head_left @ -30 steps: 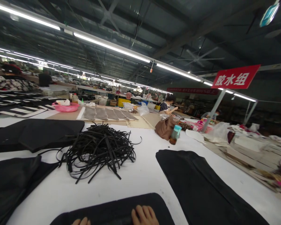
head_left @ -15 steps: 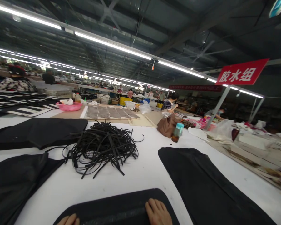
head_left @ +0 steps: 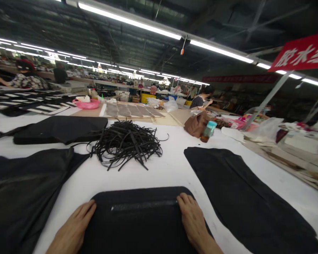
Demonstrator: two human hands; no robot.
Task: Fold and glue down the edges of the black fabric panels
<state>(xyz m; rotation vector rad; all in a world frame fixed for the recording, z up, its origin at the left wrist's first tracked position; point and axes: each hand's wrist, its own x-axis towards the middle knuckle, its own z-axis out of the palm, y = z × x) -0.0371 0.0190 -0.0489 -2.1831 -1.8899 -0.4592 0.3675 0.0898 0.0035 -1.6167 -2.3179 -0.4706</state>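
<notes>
A black fabric panel [head_left: 140, 222] with rounded corners lies on the white table [head_left: 172, 165] right in front of me. A shiny strip [head_left: 144, 205] runs across it near its far edge. My left hand [head_left: 75, 227] lies flat along the panel's left edge, fingers stretched out. My right hand [head_left: 192, 220] rests flat on its right side, fingertips near the strip's right end. Neither hand holds anything.
A tangled heap of black straps [head_left: 128, 143] sits beyond the panel. More black panels lie at right [head_left: 243, 197], at left [head_left: 21, 190] and at far left [head_left: 60, 128]. A brown bag [head_left: 197, 124], a capped bottle [head_left: 208, 131], a pink basin [head_left: 86, 103] and other workers are farther back.
The view has tilted down, so the panel and both hands show much more fully. The hands stay flat on the panel's two sides. The strip is now in sight.
</notes>
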